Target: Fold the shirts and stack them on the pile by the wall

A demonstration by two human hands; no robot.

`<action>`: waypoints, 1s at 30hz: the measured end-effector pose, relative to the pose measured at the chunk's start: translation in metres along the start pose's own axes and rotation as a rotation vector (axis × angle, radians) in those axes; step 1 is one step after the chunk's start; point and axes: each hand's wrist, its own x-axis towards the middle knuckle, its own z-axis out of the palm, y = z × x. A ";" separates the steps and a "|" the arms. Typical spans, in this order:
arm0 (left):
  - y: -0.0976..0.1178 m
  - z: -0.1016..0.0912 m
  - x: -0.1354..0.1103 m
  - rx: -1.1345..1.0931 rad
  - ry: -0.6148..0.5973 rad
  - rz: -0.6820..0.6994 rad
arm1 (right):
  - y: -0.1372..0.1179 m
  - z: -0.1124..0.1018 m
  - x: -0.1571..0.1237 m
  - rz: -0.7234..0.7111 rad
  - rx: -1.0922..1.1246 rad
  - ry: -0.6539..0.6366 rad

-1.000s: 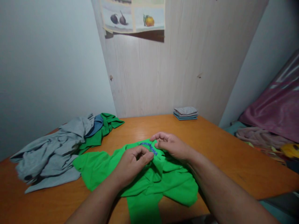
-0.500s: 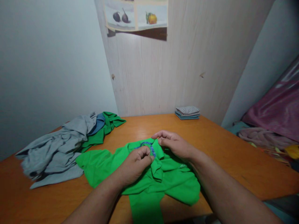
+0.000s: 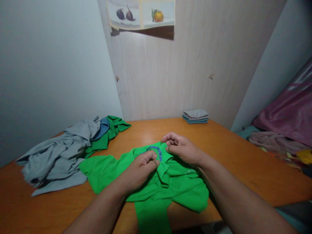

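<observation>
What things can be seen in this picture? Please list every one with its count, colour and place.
Green garment: 1, bright green with blue patterned collar, front middle of table
Table: 1, orange-brown, under the clothes
Grey clothing: count unclear, grey, left on table
Blue cloth: 1, blue, beside the grey
Green cloth: at least 1, green, beside the blue
Folded stack: 1, striped over blue, back right
Fruit picture sheet: 1, pale, top of panel
Panel: 1, pale wood-grain, behind table
Walls: 2, pale, both sides
Shiny cover: 1, pink-purple, far right
Yellow item: 1, unclear, right edge
Left hand: 1, bare, at collar
Right hand: 1, bare, at garment's far edge
</observation>
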 end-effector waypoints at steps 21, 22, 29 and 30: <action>0.009 -0.029 -0.007 0.152 0.193 0.061 | 0.025 -0.045 0.018 -0.198 -0.626 0.610; 0.009 -0.029 -0.008 0.184 0.142 0.042 | 0.022 -0.041 0.017 -0.216 -0.622 0.605; 0.005 -0.039 -0.021 0.634 -0.025 0.090 | 0.010 -0.016 0.007 -0.230 -0.513 0.370; 0.005 -0.040 -0.021 0.722 -0.029 0.101 | 0.010 -0.013 0.006 -0.227 -0.523 0.339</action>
